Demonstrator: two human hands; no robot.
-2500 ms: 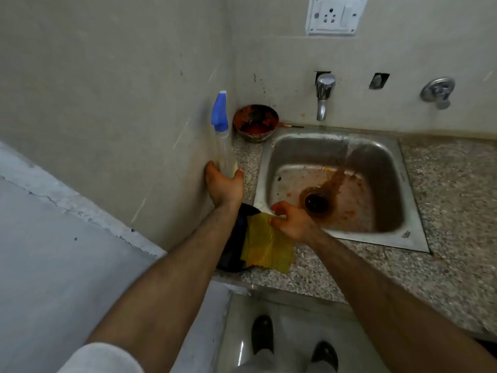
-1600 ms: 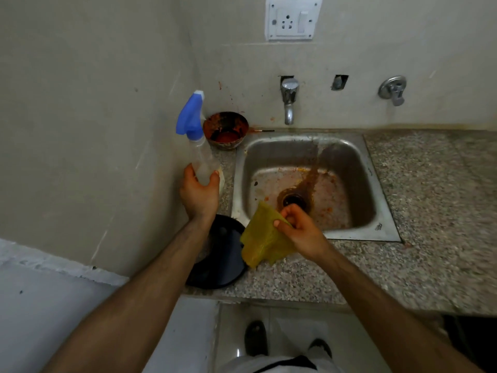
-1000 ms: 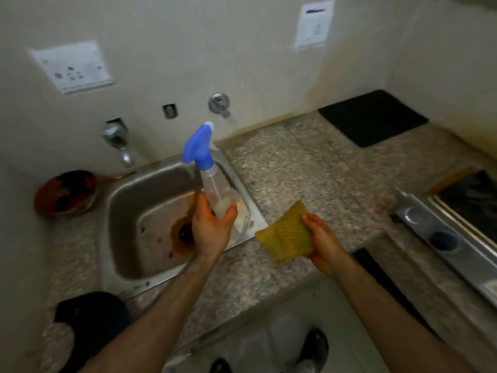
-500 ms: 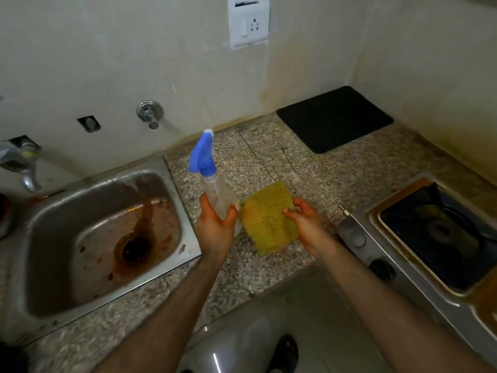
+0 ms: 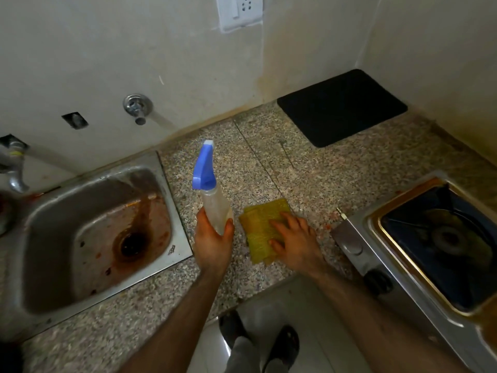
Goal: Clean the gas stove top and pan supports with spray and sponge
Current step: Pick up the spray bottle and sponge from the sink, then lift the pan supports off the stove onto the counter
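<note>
**Inspector:** Nearest the camera?

**Assistant:** Two dark shoes (image 5: 259, 343) on a pale glossy floor, at the bottom edge. Both forearms reach forward above them, over the speckled granite counter (image 5: 336, 168).

**Inspector:** The hands and their grip?

**Assistant:** The left hand (image 5: 213, 242) is wrapped round the lower body of the spray bottle (image 5: 212, 200), thumb on one side, fingers on the other, clamped on it. The bottle is clear with a blue trigger head, held roughly upright above the counter, just right of the sink's rim. The right hand (image 5: 294, 242) lies palm-down on the yellow sponge (image 5: 259, 230), fingers spread and fairly straight, pressing it flat on the counter rather than pinching it. Sponge and bottle are close beside each other.

**Inspector:** The stove?

**Assistant:** The gas stove (image 5: 419, 254) sits at the right, just beside the right hand but not touched. It has a steel front with knobs, a dark glass top, and one burner under a pan support.

**Inspector:** Left side and beyond?

**Assistant:** A steel sink (image 5: 48, 289), its basin stained brown-red around the drain. A tap (image 5: 13, 170) at the far left. On the wall, a valve (image 5: 137, 106) and a white socket (image 5: 239, 10). A black mat (image 5: 341, 106) lies in the far corner.
</note>
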